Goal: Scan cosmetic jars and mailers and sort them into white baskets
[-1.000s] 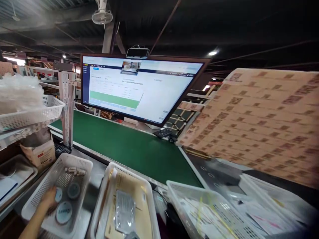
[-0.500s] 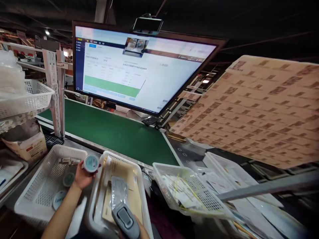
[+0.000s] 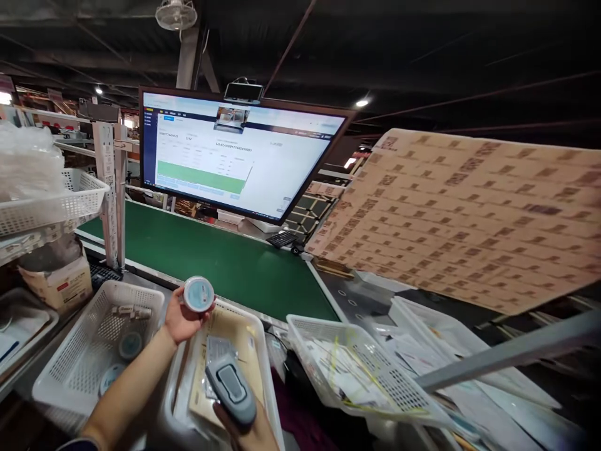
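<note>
My left hand (image 3: pixel 181 319) is closed on a small round tin (image 3: pixel 198 293) with a pale blue label, lifted above the gap between two white baskets. My right hand (image 3: pixel 244 432) shows only partly at the bottom edge and grips a grey handheld scanner (image 3: pixel 230 387), its head towards the tin. Under the scanner sits a white basket (image 3: pixel 265 351) with brown envelopes and a clear bag. The left white basket (image 3: pixel 70 366) contains more round tins (image 3: pixel 130 344).
A green conveyor belt (image 3: pixel 211 257) runs behind the baskets. A large monitor (image 3: pixel 235 160) with a green bar hangs over it. A big sheet of printed labels (image 3: pixel 464 213) stands at the right. Another basket (image 3: pixel 375 401) of papers lies at the lower right. Shelves and a basket (image 3: pixel 56 207) stand left.
My left hand took a round tin out of the left basket and raised it. My right hand came into view with the scanner and brought it up towards the tin.
</note>
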Available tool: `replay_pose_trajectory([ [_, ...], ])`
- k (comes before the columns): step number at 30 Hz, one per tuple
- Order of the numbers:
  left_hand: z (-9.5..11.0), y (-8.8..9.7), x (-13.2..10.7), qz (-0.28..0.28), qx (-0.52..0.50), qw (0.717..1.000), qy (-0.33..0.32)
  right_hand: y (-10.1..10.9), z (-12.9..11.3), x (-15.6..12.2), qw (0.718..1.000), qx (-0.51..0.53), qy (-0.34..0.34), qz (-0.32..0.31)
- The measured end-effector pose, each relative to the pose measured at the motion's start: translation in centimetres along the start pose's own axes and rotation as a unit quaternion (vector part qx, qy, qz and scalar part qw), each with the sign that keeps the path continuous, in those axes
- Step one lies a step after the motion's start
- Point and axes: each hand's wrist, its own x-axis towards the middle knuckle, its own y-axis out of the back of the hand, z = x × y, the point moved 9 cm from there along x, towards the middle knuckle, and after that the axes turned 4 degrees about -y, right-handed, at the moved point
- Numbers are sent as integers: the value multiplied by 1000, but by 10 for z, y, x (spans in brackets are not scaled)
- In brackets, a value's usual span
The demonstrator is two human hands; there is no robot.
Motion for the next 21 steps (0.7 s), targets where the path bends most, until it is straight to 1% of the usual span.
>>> replay_pose_trajectory([
  [2,2,-5,-11,-5,7,1000,-14,-6,12,-4,999,21,-30,-6],
  [4,8,-11,-21,-1,12,999,-35,-9,16,-7,999,36,-32,-11],
  [8,18,-26,-35,14,23,997,-73,-3,1,-5,999,47,-6,-8],
  [11,21,-33,-44,31,35,995,-91,-4,-11,-4,999,18,-14,-46],
  [13,20,-34,-51,41,39,993,-103,-6,-23,-4,997,15,9,-69],
  [16,15,-37,-60,39,45,992,-112,-8,-42,-2,993,26,76,-86],
  [18,12,-41,-64,30,44,991,-119,-6,-51,3,990,23,108,-84],
  [21,9,-52,-65,11,42,990,-135,5,-64,12,988,14,141,-56],
])
